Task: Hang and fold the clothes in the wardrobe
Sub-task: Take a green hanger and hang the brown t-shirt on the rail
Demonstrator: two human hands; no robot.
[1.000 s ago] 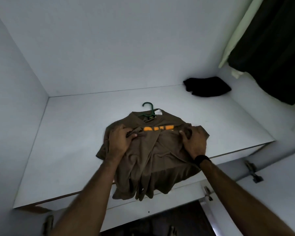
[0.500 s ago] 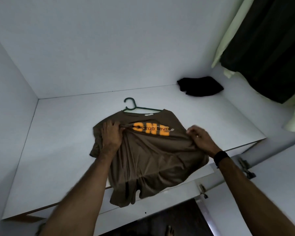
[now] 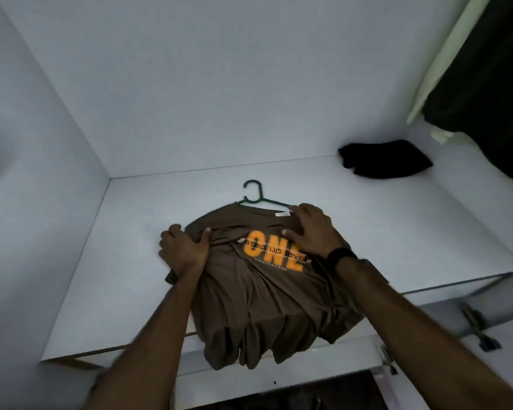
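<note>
A brown T-shirt (image 3: 258,297) with orange "ONE" lettering lies on the white wardrobe shelf (image 3: 131,261), its hem hanging over the front edge. A green hanger (image 3: 256,196) sits inside its collar, the hook pointing toward the back wall. My left hand (image 3: 184,250) grips the shirt's left shoulder, thumb pressed on the cloth. My right hand (image 3: 311,229) lies flat on the right shoulder, fingers spread near the collar.
A folded black garment (image 3: 385,158) lies at the shelf's back right corner. Dark and pale clothes (image 3: 486,69) hang at the right. Metal hinges (image 3: 480,329) stick out below the shelf's front edge on the right.
The shirt front has been spread open so the full lettering shows. My right hand moved from the shirt's right side up to the collar and shoulder. My left hand stayed at the left shoulder.
</note>
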